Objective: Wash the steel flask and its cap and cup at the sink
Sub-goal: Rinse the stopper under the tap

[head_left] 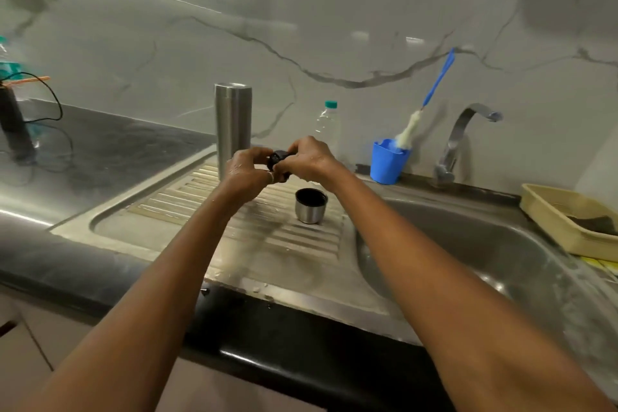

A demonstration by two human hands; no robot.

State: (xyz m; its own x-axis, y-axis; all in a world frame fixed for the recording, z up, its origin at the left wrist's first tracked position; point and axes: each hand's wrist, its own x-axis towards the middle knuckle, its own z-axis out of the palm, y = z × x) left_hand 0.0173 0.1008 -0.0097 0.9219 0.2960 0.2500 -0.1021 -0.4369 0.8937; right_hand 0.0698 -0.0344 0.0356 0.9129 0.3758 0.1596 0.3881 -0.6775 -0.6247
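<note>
The tall steel flask (233,125) stands upright at the back of the ribbed steel drainboard (187,204), open at the top. In front of it, above the drainboard, my left hand (245,169) and my right hand (309,159) both pinch the small black cap (277,159) between them; most of the cap is hidden by my fingers. The steel cup (310,206), black inside, stands mouth up on the drainboard just below my right hand, untouched.
The sink basin (501,244) lies to the right, with the tap (461,140) behind it. A blue tub (388,160) holds a bottle brush (421,110). A clear plastic bottle (327,127) stands behind my hands. A beige tray (548,211) sits far right. Cables lie on the dark counter (83,144) at left.
</note>
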